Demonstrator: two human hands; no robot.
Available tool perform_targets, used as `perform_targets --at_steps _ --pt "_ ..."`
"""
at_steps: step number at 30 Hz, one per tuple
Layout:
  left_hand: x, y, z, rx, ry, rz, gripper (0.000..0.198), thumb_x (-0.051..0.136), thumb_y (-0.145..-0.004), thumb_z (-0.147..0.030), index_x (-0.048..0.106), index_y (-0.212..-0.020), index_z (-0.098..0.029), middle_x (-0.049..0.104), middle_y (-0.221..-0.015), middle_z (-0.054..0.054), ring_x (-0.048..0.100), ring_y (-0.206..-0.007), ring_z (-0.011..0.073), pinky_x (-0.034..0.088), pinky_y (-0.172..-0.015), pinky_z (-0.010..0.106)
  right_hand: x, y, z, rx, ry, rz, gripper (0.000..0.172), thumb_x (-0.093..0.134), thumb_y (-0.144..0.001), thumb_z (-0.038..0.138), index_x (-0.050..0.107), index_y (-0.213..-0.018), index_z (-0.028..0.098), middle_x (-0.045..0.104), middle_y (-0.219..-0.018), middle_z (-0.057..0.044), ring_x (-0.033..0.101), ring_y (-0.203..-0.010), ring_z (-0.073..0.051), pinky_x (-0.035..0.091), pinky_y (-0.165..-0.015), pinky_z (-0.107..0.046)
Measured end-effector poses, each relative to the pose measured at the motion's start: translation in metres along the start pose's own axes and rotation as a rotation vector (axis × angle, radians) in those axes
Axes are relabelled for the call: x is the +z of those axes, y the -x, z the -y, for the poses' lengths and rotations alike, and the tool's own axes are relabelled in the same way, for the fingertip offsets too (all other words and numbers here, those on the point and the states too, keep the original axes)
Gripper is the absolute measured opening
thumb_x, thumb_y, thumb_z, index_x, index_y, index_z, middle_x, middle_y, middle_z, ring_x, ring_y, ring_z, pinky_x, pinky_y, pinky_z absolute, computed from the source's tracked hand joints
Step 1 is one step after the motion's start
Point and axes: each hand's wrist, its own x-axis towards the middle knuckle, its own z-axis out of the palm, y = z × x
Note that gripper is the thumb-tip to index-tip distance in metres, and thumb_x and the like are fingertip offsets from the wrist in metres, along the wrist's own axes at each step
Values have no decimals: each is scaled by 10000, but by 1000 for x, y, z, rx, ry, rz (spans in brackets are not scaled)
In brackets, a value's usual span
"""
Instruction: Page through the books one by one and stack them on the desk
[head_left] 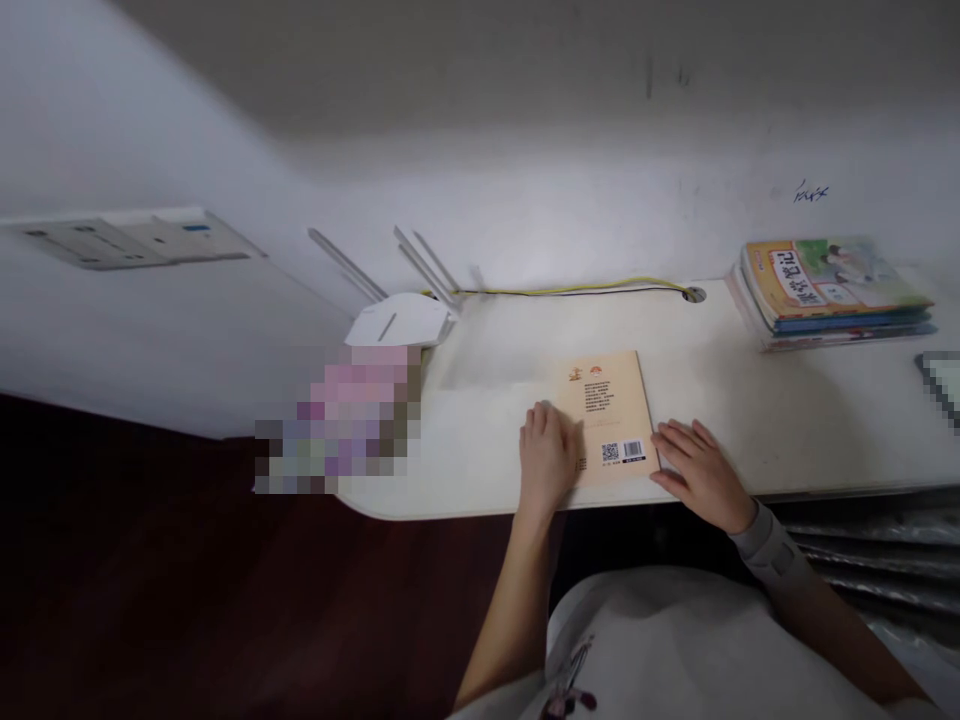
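A thin tan book [609,415] lies flat and closed near the front edge of the white desk [787,400], back cover up with a barcode and a QR code at its near end. The left hand [546,455] rests palm down on the book's near left corner, fingers together and flat, clamped on nothing. The right hand [697,468] lies flat on the desk, touching the book's right edge, fingers slightly spread. Far right, well apart, sits a stack of books [829,290]. At the back left stands a white router [401,318] with antennas, and a yellow cable [570,291] runs along the wall to a hole in the desk.
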Motion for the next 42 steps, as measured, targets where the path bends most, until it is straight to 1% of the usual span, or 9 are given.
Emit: perform_targets --at_steps 8,10,13,17,22,26,30,35,42 --pt "-3 1 -1 -123 189 3 513 411 -907 -454 547 -1233 -83 395 -1466 232 239 -1424 357 230 -1122 589 -2 -1 1 9 18 10 398 469 -937 356 547 -1283 177 564 -1347 -122 483 -1277 -273 337 -1085 -512" --pt "-10 2 -4 -191 334 -5 523 450 -891 -463 548 -1256 -100 393 -1477 207 252 -1425 334 219 -1145 557 -2 -1 1 5 14 6 399 471 -936 362 546 -1287 187 564 -1347 -120 482 -1279 -272 338 -1083 -514" --pt "-26 9 -14 -269 666 -7 555 492 -877 -496 521 -1317 -159 479 -1428 161 401 -1354 308 311 -1120 526 -1 0 1 2 15 6 399 475 -935 356 545 -1288 185 563 -1348 -126 480 -1281 -275 335 -1082 -520" --pt "-42 25 -39 -85 965 88 654 486 -875 -551 404 -1423 -205 476 -1438 134 458 -1311 309 406 -1064 497 -2 -1 5 11 25 18 397 477 -938 360 554 -1273 163 560 -1350 -136 472 -1283 -282 326 -1085 -513" --pt "-17 29 -74 238 588 212 757 450 -920 -496 70 -1528 -253 125 -1600 108 174 -1455 274 271 -1160 450 -4 -10 7 24 -38 10 368 481 -938 370 590 -1226 168 595 -1293 -151 491 -1258 -299 333 -1062 -546" --pt "13 18 -82 421 396 181 698 365 -959 -463 4 -1526 -277 44 -1607 125 79 -1470 276 184 -1178 493 -12 -18 -4 -17 -300 -34 333 514 -925 389 614 -1178 198 627 -1234 -124 562 -1176 -254 433 -1006 -467" --pt "18 12 -74 459 436 104 742 403 -930 -516 8 -1523 -307 92 -1597 146 146 -1459 298 267 -1139 509 -22 -25 -11 -39 -519 -149 371 556 -900 419 600 -1193 195 629 -1218 -117 603 -1115 -217 496 -951 -370" --pt "12 10 -64 427 473 63 811 518 -850 -574 124 -1513 -324 213 -1547 155 271 -1413 313 396 -1059 482 -30 -32 -1 -80 -579 -208 354 620 -853 446 609 -1104 198 671 -1093 -97 637 -1019 -209 521 -891 -342" --pt "15 9 -66 521 340 16 824 562 -849 -518 112 -1512 -327 298 -1491 164 353 -1365 305 378 -1067 500 -36 -42 7 -24 -599 -286 206 607 -868 392 612 -939 199 675 -912 -53 644 -866 -172 514 -776 -288"
